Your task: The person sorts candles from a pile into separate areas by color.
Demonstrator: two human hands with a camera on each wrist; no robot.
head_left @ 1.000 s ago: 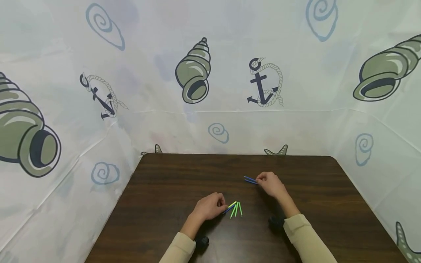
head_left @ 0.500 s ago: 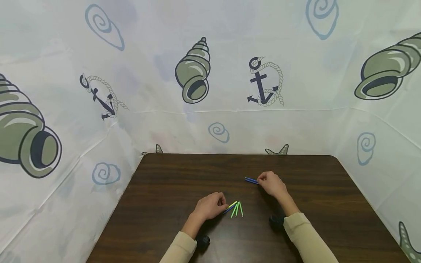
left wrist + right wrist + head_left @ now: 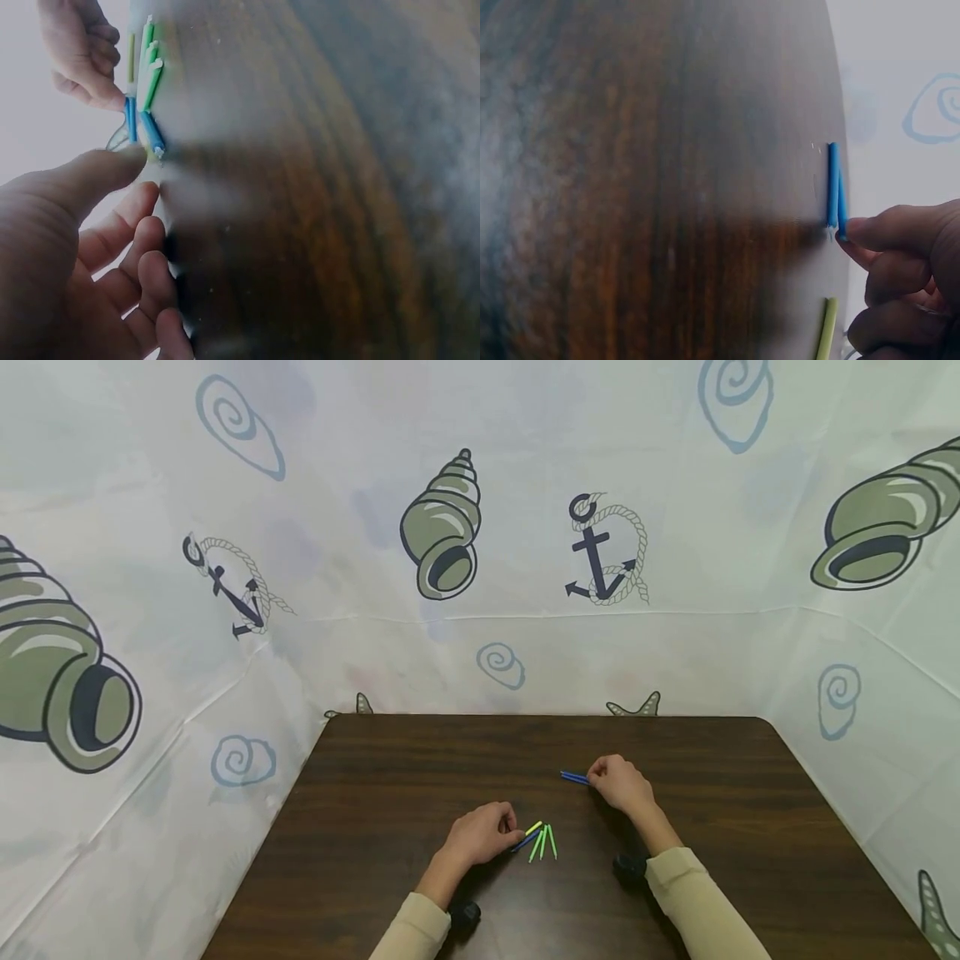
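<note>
In the head view my left hand (image 3: 480,835) is low over the table, thumb and forefinger pinching the near end of a yellow candle (image 3: 534,828). A thin blue candle (image 3: 152,135) lies just beside these fingertips, and three green candles (image 3: 542,842) fan out to the right. Farther back, my right hand (image 3: 621,781) pinches the end of one blue candle (image 3: 842,206) between thumb and forefinger. Another blue candle (image 3: 832,184) lies alongside it, nearly parallel. A second yellow candle (image 3: 827,330) shows below the right hand in the right wrist view; the hand hides it in the head view.
The dark wood-grain table (image 3: 390,760) has rounded back corners. A white cloth (image 3: 360,652) printed with shells and anchors hangs behind it and at both sides. Dark wrist cameras (image 3: 465,917) sit under both cuffs.
The two blue candles by the right hand have come closer together, from slightly spread to nearly side by side. The left fingertips have shifted slightly along the yellow candle; the green ones stay put.
</note>
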